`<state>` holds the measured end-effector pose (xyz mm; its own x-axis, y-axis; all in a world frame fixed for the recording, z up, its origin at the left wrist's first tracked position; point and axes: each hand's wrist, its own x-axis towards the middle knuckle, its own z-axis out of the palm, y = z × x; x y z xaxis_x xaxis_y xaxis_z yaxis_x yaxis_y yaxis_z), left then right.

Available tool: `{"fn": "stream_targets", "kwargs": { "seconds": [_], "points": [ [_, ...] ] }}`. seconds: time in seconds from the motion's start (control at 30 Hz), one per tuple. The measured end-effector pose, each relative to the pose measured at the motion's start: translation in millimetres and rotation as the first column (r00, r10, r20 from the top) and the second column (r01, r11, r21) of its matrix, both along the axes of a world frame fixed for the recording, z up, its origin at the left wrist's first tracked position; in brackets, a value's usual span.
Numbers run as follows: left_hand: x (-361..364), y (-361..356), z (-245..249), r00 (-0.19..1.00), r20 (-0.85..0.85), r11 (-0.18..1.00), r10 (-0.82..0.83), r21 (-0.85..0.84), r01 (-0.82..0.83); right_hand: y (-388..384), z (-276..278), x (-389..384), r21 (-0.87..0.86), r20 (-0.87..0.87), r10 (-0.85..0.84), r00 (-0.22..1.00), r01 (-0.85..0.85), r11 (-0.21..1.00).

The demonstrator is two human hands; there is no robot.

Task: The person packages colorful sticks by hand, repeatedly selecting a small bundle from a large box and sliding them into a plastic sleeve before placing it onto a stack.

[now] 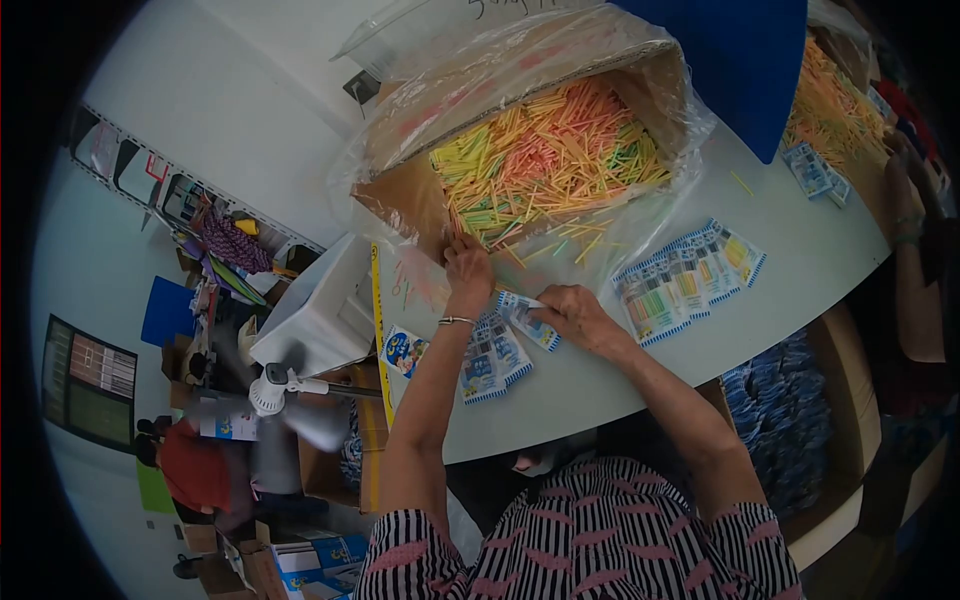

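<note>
My left hand is at the near left corner of an open cardboard box, its fingers drawn together at the edge of a heap of thin coloured sticks. What those fingers hold, if anything, is hidden. With thumb and fingers my right hand grips a small blue-and-white printed plastic packet, held just above the table. Beneath it lies an overlapping pile of similar packets. To the right, a fanned row of packets filled with coloured sticks rests on the table.
Clear plastic lines the box and spills onto the pale table. A printed card lies left of my forearm. A carton of blue packets stands below the right edge. A fan is at left; another person's arm is at right.
</note>
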<state>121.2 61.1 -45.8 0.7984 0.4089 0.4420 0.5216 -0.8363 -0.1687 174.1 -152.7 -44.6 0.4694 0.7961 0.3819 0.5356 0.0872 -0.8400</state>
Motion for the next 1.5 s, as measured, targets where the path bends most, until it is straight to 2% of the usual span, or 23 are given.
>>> {"fn": "stream_targets", "kwargs": {
  "seconds": [0.07, 0.2, 0.27, 0.3, 0.37, 0.5, 0.57, 0.73, 0.8, 0.83, 0.9, 0.93, 1.0, 1.03, 1.1, 1.23, 1.3, 1.33, 1.4, 1.47, 1.5],
  "points": [
    [-1.4, 8.0, 0.2, 0.999, 0.030, 0.987, -0.020, -0.160, 0.025, 1.0, -5.8, 1.6, 0.012, -0.009, 0.008, 1.000, -0.008, 1.000],
    [1.1, 17.4, 2.3, 0.996, 0.091, 0.989, 0.009, -0.148, 0.005, 1.9, -6.6, 3.0, 0.026, -0.001, 0.030, 1.000, -0.030, 0.999],
    [4.7, 50.3, -5.5, 0.994, -0.106, 0.911, -0.029, -0.412, -0.018, 3.7, -11.3, 3.8, 0.047, 0.006, 0.024, 1.000, -0.024, 0.999],
    [6.7, 45.2, -0.1, 0.994, -0.106, 0.911, -0.030, -0.411, -0.017, 5.0, -12.8, 3.4, 0.069, 0.012, 0.025, 1.000, -0.026, 0.997],
    [9.9, 29.1, 15.1, 1.000, 0.004, 0.935, 0.002, -0.355, 0.000, 1.9, -4.6, 2.3, 0.054, -0.014, 0.028, 1.000, -0.027, 0.998],
    [18.1, 29.8, 10.5, 0.999, -0.015, 0.948, 0.048, -0.313, -0.050, 1.9, -5.6, 2.0, 0.077, -0.047, 0.024, 0.999, -0.021, 0.997],
    [16.8, 38.0, 1.2, 0.998, -0.025, 0.988, -0.063, -0.140, 0.059, 3.1, -7.7, 1.7, 0.073, -0.039, 0.020, 0.999, -0.017, 0.997],
    [28.8, 36.5, 11.5, 0.993, -0.114, 0.973, 0.021, -0.225, -0.047, 2.4, -5.5, 3.1, 0.140, -0.019, 0.018, 1.000, -0.015, 0.990],
    [31.0, 41.4, 14.5, 0.992, -0.124, 0.965, 0.033, -0.255, -0.064, -0.3, -0.6, 5.1, 0.013, -0.034, 0.012, 0.999, -0.012, 1.000],
    [32.7, 45.0, 15.0, 0.995, -0.076, 0.945, 0.069, -0.314, -0.089, 0.7, -2.6, 5.6, 0.015, -0.034, 0.008, 0.999, -0.008, 1.000],
    [34.4, 49.5, 18.7, 0.995, -0.028, 0.922, 0.101, -0.372, -0.104, 2.9, -5.9, 7.0, 0.005, -0.241, 0.010, 0.971, -0.009, 1.000],
    [33.4, 51.3, 22.5, 0.996, -0.041, 0.930, 0.073, -0.359, -0.083, 2.1, -5.0, 7.5, 0.005, -0.239, 0.008, 0.971, -0.007, 1.000],
    [33.5, 51.7, 30.3, 0.998, -0.054, 0.938, 0.043, -0.342, -0.059, -0.4, 0.0, 8.9, 0.073, -0.552, 0.094, 0.829, -0.064, 0.995],
    [32.8, 50.5, 33.8, 0.998, -0.044, 0.950, 0.042, -0.307, -0.053, -2.3, 3.7, 9.9, 0.075, -0.551, 0.092, 0.829, -0.061, 0.995],
    [31.7, 50.7, 37.8, 0.999, -0.034, 0.961, 0.040, -0.272, -0.048, -6.1, 10.3, 13.1, 0.135, -0.689, 0.132, 0.713, -0.052, 0.989],
    [31.7, 55.0, 40.8, 1.000, 0.003, 0.961, -0.013, -0.277, 0.014, -8.0, 13.5, 16.4, 0.129, -0.750, 0.100, 0.654, -0.003, 0.992],
    [30.2, 50.2, 45.1, 0.999, 0.037, 0.960, -0.028, -0.277, 0.038, -6.4, 12.1, 17.6, 0.168, -0.860, 0.129, 0.494, 0.036, 0.985],
    [30.0, 44.5, 49.3, 0.997, 0.069, 0.951, -0.021, -0.306, 0.041, -5.5, 10.4, 18.3, 0.168, -0.859, 0.128, 0.496, 0.037, 0.985],
    [33.5, 48.2, 49.5, 0.995, 0.102, 0.941, -0.017, -0.336, 0.050, -4.1, 7.4, 20.6, 0.223, -0.894, 0.160, 0.418, 0.107, 0.969],
    [37.9, 75.9, 35.3, 0.993, 0.122, 0.849, 0.007, -0.526, 0.058, -3.6, 10.2, 22.3, 0.228, -0.911, 0.153, 0.384, 0.157, 0.961],
    [36.8, 72.9, 37.7, 0.993, 0.121, 0.848, 0.006, -0.526, 0.059, -2.9, 12.8, 23.7, 0.231, -0.926, 0.150, 0.347, 0.205, 0.951]
  ]
}}
